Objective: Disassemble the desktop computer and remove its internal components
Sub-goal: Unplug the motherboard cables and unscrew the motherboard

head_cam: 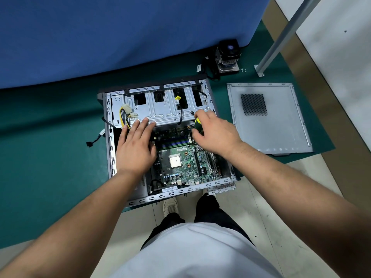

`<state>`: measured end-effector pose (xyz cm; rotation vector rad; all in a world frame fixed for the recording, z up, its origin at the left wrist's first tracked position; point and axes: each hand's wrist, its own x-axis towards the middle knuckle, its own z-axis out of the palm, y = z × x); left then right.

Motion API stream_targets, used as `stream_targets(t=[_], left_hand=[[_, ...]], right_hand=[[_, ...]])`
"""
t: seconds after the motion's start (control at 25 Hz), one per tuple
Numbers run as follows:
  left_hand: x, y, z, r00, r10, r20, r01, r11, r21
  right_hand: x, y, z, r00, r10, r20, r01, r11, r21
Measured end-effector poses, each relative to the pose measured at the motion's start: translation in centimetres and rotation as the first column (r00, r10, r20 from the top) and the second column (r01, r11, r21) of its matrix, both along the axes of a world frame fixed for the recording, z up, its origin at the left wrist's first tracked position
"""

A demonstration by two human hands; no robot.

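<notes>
At the bottom of the frame a white shirt, dark trousers and a pale shoe (170, 205) stand on the tiled floor, and both bare forearms reach up toward the middle. The open computer case (112, 157) lies on its side on the green surface (50, 157), its near edge overhanging the surface's edge. Inside it the green motherboard (180, 167) is exposed, with the bare processor (175, 161) at its centre. The left hand (134, 149) lies flat with straight fingers, its palm over the board's left part and its fingertips touching the grey metal drive cage (160, 109). The right hand (214, 133) is curled round a yellow and black screwdriver (197, 124), covering the board's upper right corner. A bundle of yellow and black cables (125, 115) sits at the cage's left end. To the right of the case the removed side panel (269, 121) lies flat on the surface. Farther up, a heatsink with fan (227, 55) and a few small screws (244, 70) rest near a blue partition (120, 37) and a grey metal post (281, 37).
</notes>
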<state>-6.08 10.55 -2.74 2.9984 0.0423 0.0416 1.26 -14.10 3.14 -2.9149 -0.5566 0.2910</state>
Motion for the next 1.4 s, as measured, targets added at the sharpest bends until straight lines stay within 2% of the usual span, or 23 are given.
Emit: stream_targets(t=[0.24, 0.4, 0.6, 0.72, 1.4], left_hand=[[0.0, 0.0, -0.1, 1.0, 0.001, 0.002, -0.001, 1.0, 0.003], [0.0, 0.1, -0.2, 1.0, 0.001, 0.015, -0.001, 1.0, -0.009], [0.0, 0.1, -0.3, 1.0, 0.0, 0.015, 0.0, 1.0, -0.015], [0.0, 0.1, -0.3, 1.0, 0.003, 0.016, -0.003, 1.0, -0.02], [0.1, 0.4, -0.8, 0.999, -0.008, 0.043, 0.01, 0.998, -0.055]], right_hand=[[-0.3, 0.1, 0.1, 1.0, -0.019, -0.022, 0.019, 1.0, -0.001], [-0.7, 0.0, 0.1, 0.999, 0.026, -0.035, -0.023, 0.997, 0.074], [-1.0, 0.0, 0.1, 1.0, -0.011, -0.012, 0.011, 0.998, 0.055], [-1.0, -0.4, 0.1, 1.0, 0.014, -0.027, -0.011, 0.994, 0.109], [-1.1, -1.1, 0.6, 0.997, -0.081, -0.005, 0.08, 0.977, 0.197]])
